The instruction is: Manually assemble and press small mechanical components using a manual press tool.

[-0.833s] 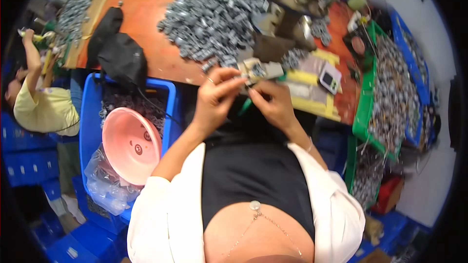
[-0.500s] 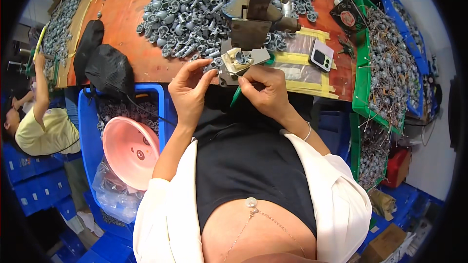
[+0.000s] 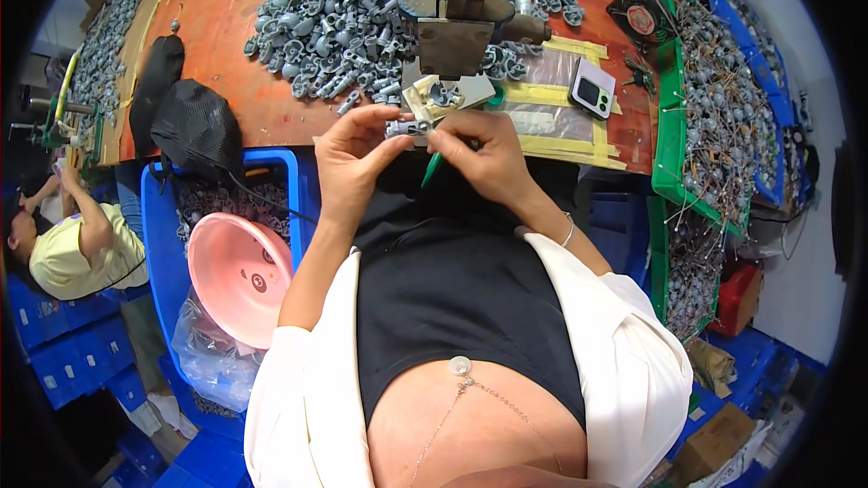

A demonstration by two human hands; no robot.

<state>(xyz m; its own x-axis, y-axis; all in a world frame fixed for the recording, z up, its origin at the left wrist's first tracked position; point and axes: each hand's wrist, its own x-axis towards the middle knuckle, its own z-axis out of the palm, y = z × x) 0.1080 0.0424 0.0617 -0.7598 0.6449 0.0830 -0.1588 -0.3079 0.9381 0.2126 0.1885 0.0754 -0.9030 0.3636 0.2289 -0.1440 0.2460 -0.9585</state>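
Note:
Between thumb and fingers of my left hand (image 3: 348,158) is a small grey plastic part (image 3: 398,128), tube-like with a ring at its right end. My right hand (image 3: 486,155) is closed round a slim green tool (image 3: 433,169), whose green end points down toward me; its kind is unclear. The right fingertips meet the ringed end of the part, and whether they grip it too is hidden. Just beyond my hands, a cream-coloured fixture (image 3: 421,96) with another grey piece (image 3: 445,94) in it sits on a metal plate, under a dark metal press (image 3: 457,45).
Many grey plastic parts (image 3: 325,27) are heaped behind the press. A phone (image 3: 592,89) lies on taped plastic at the right, near green bins (image 3: 671,140) of wired parts. A black mesh bag (image 3: 194,122), a blue crate (image 3: 161,253) and a pink basin (image 3: 226,280) are at the left. A co-worker (image 3: 86,248) sits far left.
The grey part now lies level between my two hands, which have come together at it. The view has shifted slightly. At the far left, the co-worker's raised arm has come down.

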